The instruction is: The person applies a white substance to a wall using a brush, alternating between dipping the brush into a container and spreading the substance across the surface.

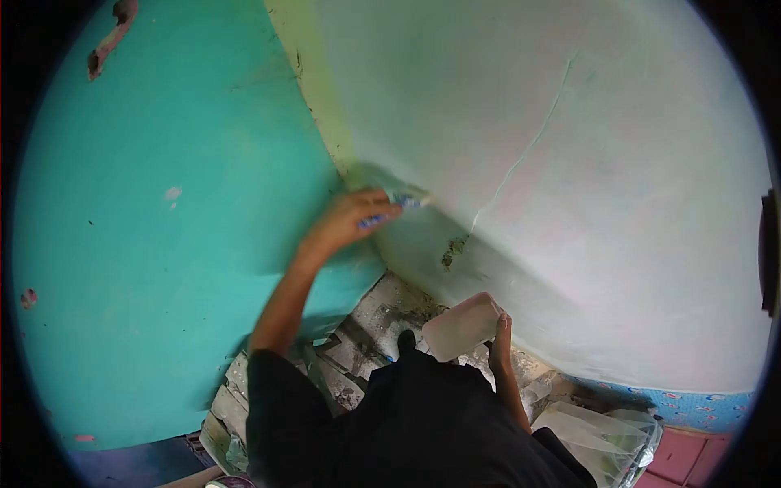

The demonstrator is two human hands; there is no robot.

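Observation:
My left hand (346,221) is closed on a paintbrush (407,201) with a blue and white patterned handle. The brush's pale tip is at the whitish wall (488,106), just right of the yellow-green corner strip (316,89); motion blurs it a little. Lower down, my right hand (501,342) grips the right edge of a pale rectangular plastic container (462,327), which is tilted in front of my body. What the container holds is hard to make out.
A teal wall (187,244) fills the left side. The whitish wall has a long crack and a broken hole (452,253). Below lie a stained floor (386,309), stacked pieces at left (234,390) and a clear plastic-covered thing (598,435) at lower right.

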